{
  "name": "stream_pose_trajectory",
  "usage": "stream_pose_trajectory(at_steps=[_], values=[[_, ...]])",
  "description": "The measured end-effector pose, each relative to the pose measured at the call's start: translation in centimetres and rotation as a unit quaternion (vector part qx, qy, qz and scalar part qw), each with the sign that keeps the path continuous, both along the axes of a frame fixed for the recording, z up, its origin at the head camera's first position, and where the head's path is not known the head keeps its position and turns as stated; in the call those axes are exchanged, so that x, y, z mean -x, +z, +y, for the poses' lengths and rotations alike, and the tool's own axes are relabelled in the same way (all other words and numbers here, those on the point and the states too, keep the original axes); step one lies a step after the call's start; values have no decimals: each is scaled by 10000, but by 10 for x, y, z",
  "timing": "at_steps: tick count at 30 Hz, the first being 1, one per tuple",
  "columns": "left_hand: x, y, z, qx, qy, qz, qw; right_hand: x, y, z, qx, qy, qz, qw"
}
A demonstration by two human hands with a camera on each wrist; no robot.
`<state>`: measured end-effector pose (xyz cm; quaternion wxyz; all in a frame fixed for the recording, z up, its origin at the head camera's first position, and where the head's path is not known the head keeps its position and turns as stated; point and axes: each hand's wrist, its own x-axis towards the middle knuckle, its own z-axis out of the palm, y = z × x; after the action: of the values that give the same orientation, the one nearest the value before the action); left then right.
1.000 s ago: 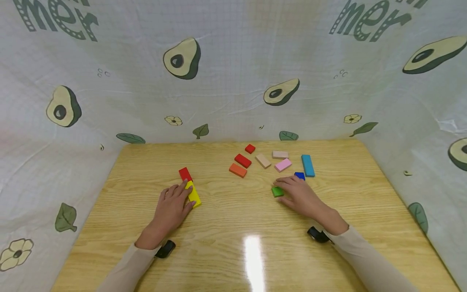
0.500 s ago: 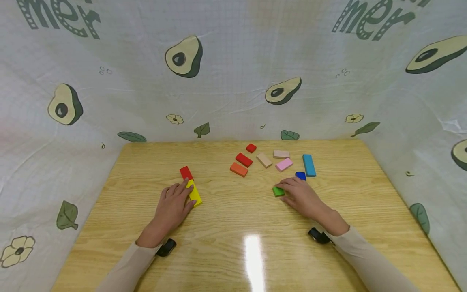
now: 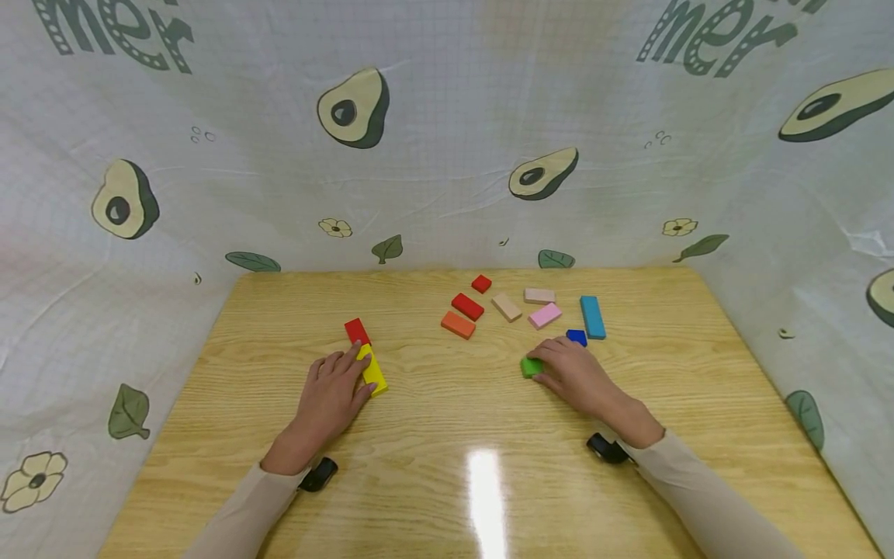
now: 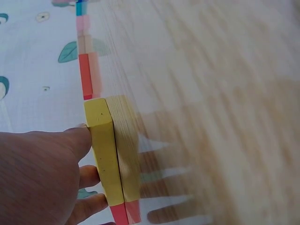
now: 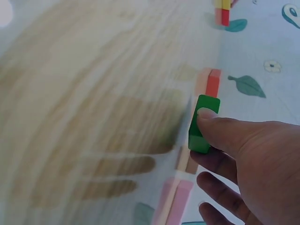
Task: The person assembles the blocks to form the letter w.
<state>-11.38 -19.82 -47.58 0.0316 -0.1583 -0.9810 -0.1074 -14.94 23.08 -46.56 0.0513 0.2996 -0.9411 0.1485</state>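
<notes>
wood-grain table (image 3: 419,427): light streak (image 3: 486,505) | avocado-print sheet (image 3: 447,101): behind, both sides

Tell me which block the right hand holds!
The green block: the right hand pinches it. It is the only green one, and no other block is in that hand.

"What's the left hand (image 4: 44,176) touching?"
"A yellow block (image 4: 107,157). It's on the shiny counter (image 4: 215,65), and a red block (image 4: 119,214) touches its end."
"And past it?"
"More blocks (image 4: 85,75), kind of blurry. There's leafy cloth (image 4: 28,105) too."
</notes>
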Motion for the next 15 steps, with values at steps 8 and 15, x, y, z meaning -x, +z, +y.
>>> stream_pose_trajectory(at_steps=[8,15], values=[[-1,1,0,-12,3,1,10000,1,9,-15,94,93,30,9999],[-1,3,1,-104,9,10,9999,2,10,-36,142,186,120,9997]])
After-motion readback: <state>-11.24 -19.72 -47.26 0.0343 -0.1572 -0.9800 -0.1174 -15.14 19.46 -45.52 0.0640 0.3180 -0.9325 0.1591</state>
